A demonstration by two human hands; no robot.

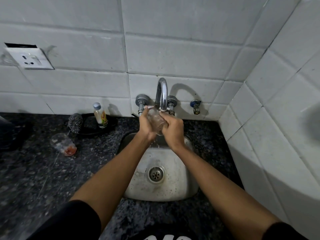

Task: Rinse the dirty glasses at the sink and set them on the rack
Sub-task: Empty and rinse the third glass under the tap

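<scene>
Under tap (161, 94), over back edge of sink (174, 193): glass (156, 121) held tilted, gripped by left hand (146, 126) with fingers curled round its side; right hand (174, 131) wrapped round its lower end. Water seen dripping below glass. Rinse of this glass judged under way, not finished. Second glass (62, 144), orange residue in base, left on counter (52, 179) near sink's left edge, unrinsed. Rack not in view. Stream at spout hard to make out; glass interior blurred.
</scene>
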